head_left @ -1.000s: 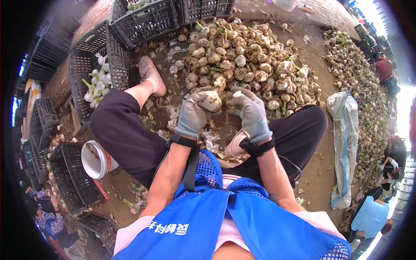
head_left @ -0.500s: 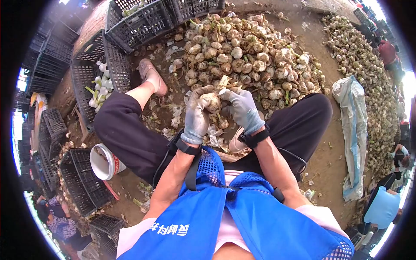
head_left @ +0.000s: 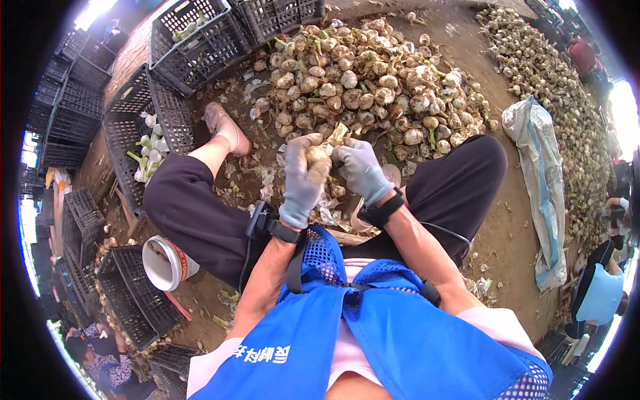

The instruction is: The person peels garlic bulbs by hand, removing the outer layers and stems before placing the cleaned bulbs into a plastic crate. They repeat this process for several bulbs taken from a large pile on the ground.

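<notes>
My left hand, in a grey-coated glove, is closed around a garlic bulb. The bulb is in front of me, between my knees, with a short pale stalk or loose skin standing up from it. My right hand, gloved alike, is closed with thumb and fingers pressed against the stalk side of this same bulb. Its fingertips partly cover the contact, so any small tool there is hidden. Just beyond both hands lies a large heap of unpeeled garlic with dirty skins and stalks.
Black crates stand at the upper left; one nearer crate holds white cleaned garlic. A white bucket is by my left leg. An empty plastic sack lies right, beside another long garlic heap. Other people sit farther off.
The bulb has turned in my left hand and shows a paler side. My right fingers have shifted along its stalk side. The whole view has tilted slightly.
</notes>
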